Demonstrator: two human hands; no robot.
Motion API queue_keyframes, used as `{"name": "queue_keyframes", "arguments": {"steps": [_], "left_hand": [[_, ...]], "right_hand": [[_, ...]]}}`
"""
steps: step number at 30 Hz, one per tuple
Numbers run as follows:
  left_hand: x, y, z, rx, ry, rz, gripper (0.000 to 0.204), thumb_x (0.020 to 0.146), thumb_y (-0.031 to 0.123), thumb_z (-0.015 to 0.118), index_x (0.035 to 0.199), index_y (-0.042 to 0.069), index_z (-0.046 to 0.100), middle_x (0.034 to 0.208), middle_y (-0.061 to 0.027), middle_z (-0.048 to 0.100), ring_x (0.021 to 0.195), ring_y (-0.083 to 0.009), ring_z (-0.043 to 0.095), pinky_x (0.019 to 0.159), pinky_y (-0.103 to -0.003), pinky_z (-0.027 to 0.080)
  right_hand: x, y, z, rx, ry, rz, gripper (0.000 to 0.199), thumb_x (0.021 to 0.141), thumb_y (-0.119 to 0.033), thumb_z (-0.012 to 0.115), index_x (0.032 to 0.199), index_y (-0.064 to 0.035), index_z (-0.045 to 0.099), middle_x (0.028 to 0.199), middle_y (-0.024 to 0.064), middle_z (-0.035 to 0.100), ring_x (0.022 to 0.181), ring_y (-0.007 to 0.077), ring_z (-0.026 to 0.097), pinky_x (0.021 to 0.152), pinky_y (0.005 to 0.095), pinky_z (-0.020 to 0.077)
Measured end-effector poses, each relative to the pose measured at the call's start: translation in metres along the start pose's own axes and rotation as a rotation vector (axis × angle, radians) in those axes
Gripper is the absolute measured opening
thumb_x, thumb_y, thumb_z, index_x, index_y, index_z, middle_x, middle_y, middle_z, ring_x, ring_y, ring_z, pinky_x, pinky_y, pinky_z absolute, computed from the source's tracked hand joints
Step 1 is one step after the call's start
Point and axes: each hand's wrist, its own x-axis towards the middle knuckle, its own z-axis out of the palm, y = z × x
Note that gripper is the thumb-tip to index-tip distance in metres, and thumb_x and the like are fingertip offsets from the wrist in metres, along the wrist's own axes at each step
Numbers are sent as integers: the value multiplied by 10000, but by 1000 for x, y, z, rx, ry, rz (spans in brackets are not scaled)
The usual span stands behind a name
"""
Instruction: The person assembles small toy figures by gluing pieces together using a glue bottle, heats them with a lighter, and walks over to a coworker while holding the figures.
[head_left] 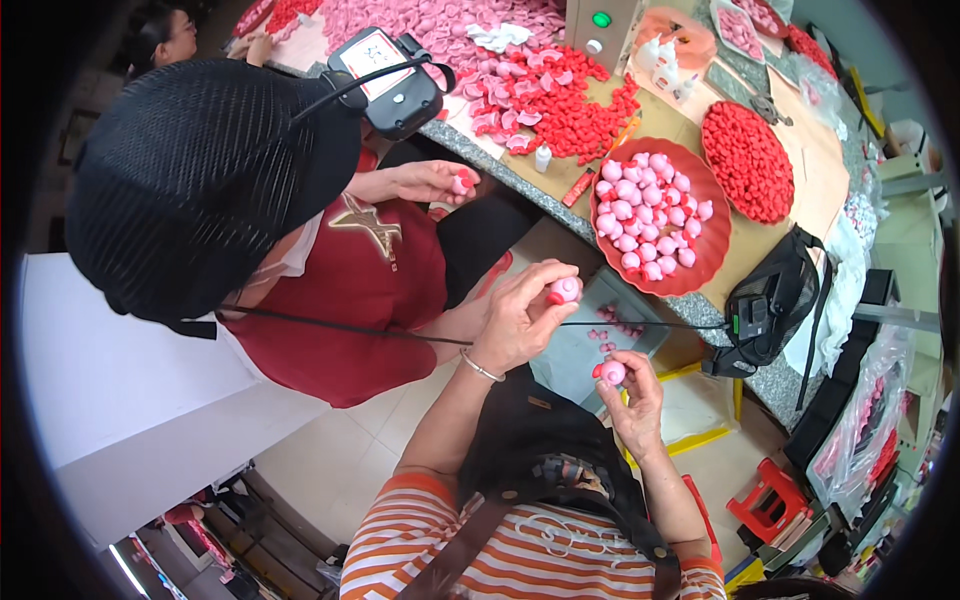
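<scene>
My left hand (515, 322), with a bracelet at the wrist, pinches a small round pink figure (567, 289) with a red part on it. Lower and to the right, my right hand (637, 402) grips a second round pink figure (613, 372), its red part facing left. Both are held in the air, apart from each other, over my lap and a grey bin (600, 290). Just beyond, a red scalloped bowl (712, 262) on the table holds many similar pink figures, several showing red parts.
To my left sits a co-worker in a black cap (215, 190), one hand (435, 182) holding a similar piece. Pink and red pieces (580, 110) are heaped on the table. A bowl of red pieces (748, 160), a black bag (765, 300) with a cable, and a red stool (768, 502) are rightward.
</scene>
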Motion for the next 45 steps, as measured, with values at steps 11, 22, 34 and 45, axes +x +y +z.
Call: {"name": "queue_keyframes", "arguments": {"steps": [11, 22, 34, 45], "left_hand": [[-16, 39, 48, -326, -161, -83, 485, 730, 5, 775, 1161, -6, 554, 1020, -47, 581, 909, -101, 587, 822, -251, 490], [-28, 48, 94, -258, -169, -67, 419, 697, 1, 792, 1062, 32, 587, 991, -36, 595, 885, -109, 614, 775, -255, 518], [-29, 40, 103, -186, -220, -6, 403, 691, -4, 791, 1037, 24, 587, 966, -45, 579, 848, -110, 605, 752, -253, 516], [-16, 22, 117, -764, -921, -531, 341, 848, 10, 623, 1164, 36, 499, 931, -32, 549, 746, -78, 552, 582, -209, 472]], "right_hand": [[-11, -39, -39, 9, 157, -271, 395, 734, 25, 751, 1085, 20, 569, 1101, 104, 529, 960, 158, 575, 810, 266, 500], [-38, -38, -62, -139, 260, -279, 376, 725, -41, 773, 1055, 4, 600, 1006, 106, 601, 843, 162, 588, 733, 266, 496], [-50, -31, -63, -167, 347, -246, 362, 725, -37, 769, 1041, 5, 598, 995, 111, 603, 832, 171, 587, 722, 273, 493], [-56, -16, -48, -342, 723, -251, 363, 682, 46, 725, 1021, -16, 610, 1019, 108, 603, 816, 196, 588, 689, 289, 490]]}}
